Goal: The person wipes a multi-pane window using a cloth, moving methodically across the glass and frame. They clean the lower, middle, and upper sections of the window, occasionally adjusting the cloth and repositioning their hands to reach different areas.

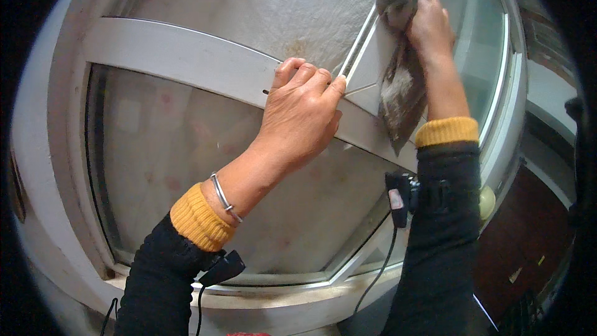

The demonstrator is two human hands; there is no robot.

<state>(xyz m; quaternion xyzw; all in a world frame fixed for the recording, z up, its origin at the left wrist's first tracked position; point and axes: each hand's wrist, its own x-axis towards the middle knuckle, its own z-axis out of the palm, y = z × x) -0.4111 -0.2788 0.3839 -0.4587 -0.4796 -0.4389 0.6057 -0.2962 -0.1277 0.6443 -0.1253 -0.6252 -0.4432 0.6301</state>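
Note:
My right hand [431, 25] grips a damp-looking grey-brown cloth [403, 86] against the white upright frame member [373, 51] of a window. Part of the cloth is bunched above the fist, and the rest hangs down to a point. Lower and to the left, my left hand [305, 102] rests on the white crossbar [182, 56], its fingertips hooked over the upper edge beside the upright. A frosted pane [261, 4] lies above the bar and a hazy lower pane [186, 158] below it.
A window sill [270, 301] runs along the bottom. Black devices, one by the left wrist [223, 268] and one by the right [396, 200], trail cables. At the right are a greenish glass pane [480, 42], a pale green round object [487, 203] and a dark red floor [517, 242].

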